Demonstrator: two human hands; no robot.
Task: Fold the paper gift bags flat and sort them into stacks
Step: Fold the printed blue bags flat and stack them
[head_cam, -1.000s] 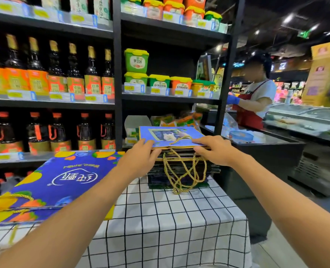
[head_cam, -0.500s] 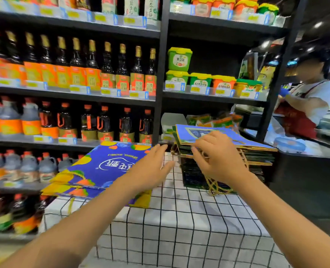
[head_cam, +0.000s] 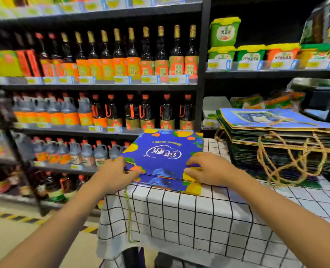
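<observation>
A flat stack of dark blue gift bags (head_cam: 164, 151) with fruit prints and white lettering lies at the far left of the checked tablecloth (head_cam: 189, 219). My left hand (head_cam: 114, 176) grips the stack's near left corner, where a gold cord hangs over the table edge. My right hand (head_cam: 208, 171) rests on the stack's near right part with fingers curled onto the top bag. To the right stands a taller stack of folded bags (head_cam: 272, 144) topped by a light blue bag, with gold rope handles (head_cam: 289, 161) dangling in front.
Black shelves (head_cam: 200, 74) behind the table hold rows of sauce bottles (head_cam: 121, 55) and green and orange tubs (head_cam: 253, 53). The floor (head_cam: 15, 235) at lower left has a yellow and black stripe. The table's near edge drops off below my arms.
Both hands left the light blue bag on the right stack and moved left onto the dark blue stack. The view swung left, and the person at the counter is out of sight.
</observation>
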